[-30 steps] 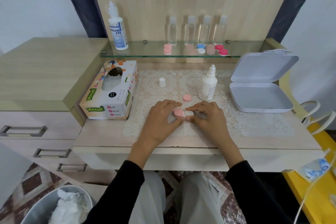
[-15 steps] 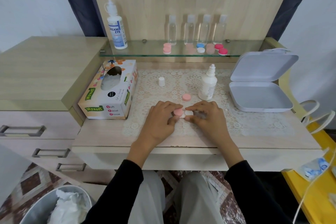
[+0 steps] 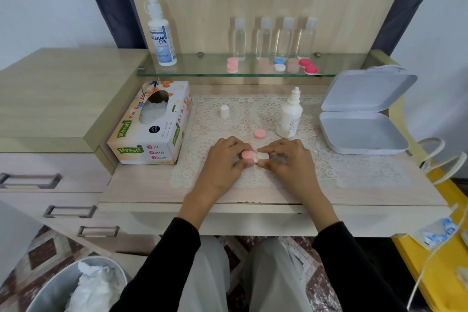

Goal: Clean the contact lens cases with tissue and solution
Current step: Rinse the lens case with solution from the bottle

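Lens case (image 3: 254, 156) sits on the near middle of the worktop (image 3: 354, 195), held from both sides.
The left grip (image 3: 222, 163) pinches its pink capped side, likely to steady it, while the right grip (image 3: 291, 163) pinches the white side; one pink cap (image 3: 259, 133) lies just beyond, beside the bottle (image 3: 290, 116).

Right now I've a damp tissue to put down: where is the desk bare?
Bare: the lace mat between tissue box, white cap and left hand; also the front right corner, between right hand and grey box. Crowded: the middle, where both hands hold the lens case by the pink lid and solution bottle.
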### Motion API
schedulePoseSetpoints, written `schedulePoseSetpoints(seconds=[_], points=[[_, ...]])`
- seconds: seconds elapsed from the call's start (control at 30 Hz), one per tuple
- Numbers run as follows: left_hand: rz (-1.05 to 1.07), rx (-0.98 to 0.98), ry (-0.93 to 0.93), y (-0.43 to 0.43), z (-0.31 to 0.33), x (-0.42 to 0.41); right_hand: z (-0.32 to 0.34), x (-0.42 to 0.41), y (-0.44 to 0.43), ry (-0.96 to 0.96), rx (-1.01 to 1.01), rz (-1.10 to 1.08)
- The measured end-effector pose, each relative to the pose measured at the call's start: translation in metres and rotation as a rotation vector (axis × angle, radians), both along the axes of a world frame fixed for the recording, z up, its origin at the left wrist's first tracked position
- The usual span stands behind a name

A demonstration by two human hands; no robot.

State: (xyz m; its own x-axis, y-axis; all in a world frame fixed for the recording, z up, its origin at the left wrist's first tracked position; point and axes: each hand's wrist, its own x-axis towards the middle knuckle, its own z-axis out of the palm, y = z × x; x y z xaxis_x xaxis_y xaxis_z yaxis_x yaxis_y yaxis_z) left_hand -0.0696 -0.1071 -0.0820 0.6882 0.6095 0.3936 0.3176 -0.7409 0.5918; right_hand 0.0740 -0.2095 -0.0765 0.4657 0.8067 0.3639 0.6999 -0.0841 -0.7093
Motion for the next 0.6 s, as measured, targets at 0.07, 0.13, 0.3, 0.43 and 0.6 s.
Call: schedulePoseSetpoints(seconds=[0.07,0.13,0.3,0.43,0.6], points=[[-0.006,0.007,-0.001,-0.0001,0.0,-0.0002,0.0003,-0.0003,0.0003,0.012,0.001,0.0],[-0.013,0.003,-0.004,-0.0001,-0.0002,-0.0006,0.0006,-0.0002,0.0006,0.015,-0.002,-0.001],[-0.031,-0.001,-0.003,-0.0002,-0.0002,-0.0011,0.0015,-0.0007,0.0008,0.023,-0.01,-0.001],[-0.007,0.012,0.002,-0.0034,-0.0003,-0.0025,0.0022,-0.001,-0.0007,0.018,-0.01,-0.001],[0.024,-0.038,-0.047,-0.0053,0.0023,-0.0035,0.0051,-0.0025,-0.0016,0.013,-0.045,-0.01]])
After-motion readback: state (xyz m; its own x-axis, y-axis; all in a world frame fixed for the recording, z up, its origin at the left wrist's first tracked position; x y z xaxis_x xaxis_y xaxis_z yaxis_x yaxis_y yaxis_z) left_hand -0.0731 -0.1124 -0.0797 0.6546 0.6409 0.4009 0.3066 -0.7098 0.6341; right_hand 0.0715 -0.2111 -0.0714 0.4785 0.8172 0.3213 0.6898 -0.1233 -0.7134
